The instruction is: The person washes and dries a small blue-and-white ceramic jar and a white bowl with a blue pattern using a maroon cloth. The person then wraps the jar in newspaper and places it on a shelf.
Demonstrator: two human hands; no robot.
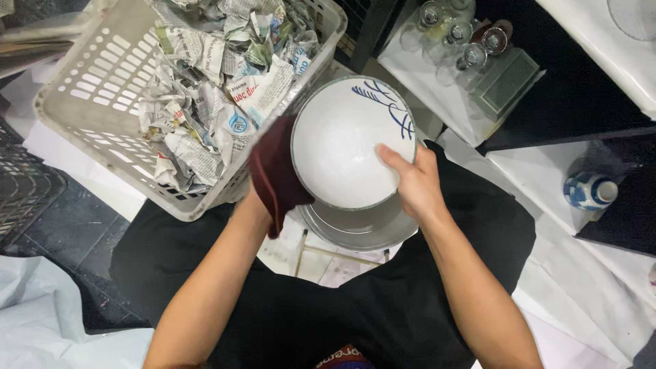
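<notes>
A white bowl (pixel 345 137) with a grey-green rim and blue brush strokes is held tilted toward me above a metal basin (pixel 362 229). My right hand (pixel 412 183) grips the bowl's right edge, thumb lying inside it. My left hand (pixel 254 199) is mostly hidden under a dark maroon cloth (pixel 275 174), which it presses against the bowl's left rim. The basin rests on a small stand between my knees.
A white plastic basket (pixel 102 82) full of crumpled newspaper (pixel 205 75) stands at upper left. Several clear glasses (pixel 454 34) sit on white paper at upper right. A blue-and-white ceramic jar (pixel 589 191) lies at the right. White sheets cover parts of the dark floor.
</notes>
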